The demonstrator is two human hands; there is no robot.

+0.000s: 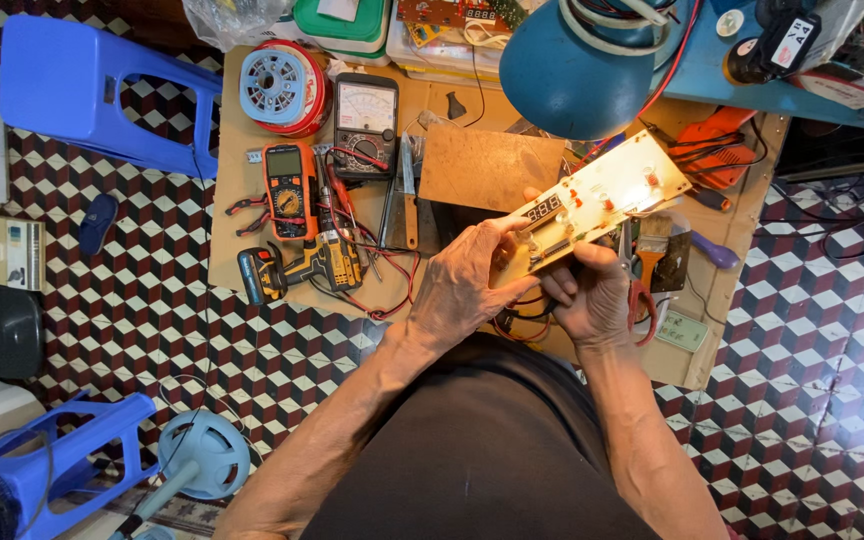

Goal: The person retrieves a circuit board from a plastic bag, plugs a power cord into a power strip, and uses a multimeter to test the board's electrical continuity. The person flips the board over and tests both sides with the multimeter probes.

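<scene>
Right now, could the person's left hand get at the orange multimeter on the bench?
Probably yes, once freed. The left hand grips the circuit board together with the right hand. The orange multimeter lies uncovered to its left, with only loose test leads between.

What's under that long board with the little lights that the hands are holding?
Under the circuit board you can see the wooden table, red wires and a paintbrush. The board and both hands cover whatever lies directly beneath.

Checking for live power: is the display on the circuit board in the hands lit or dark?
Lit: red digits glow on the circuit board, held by left hand and right hand.
</scene>
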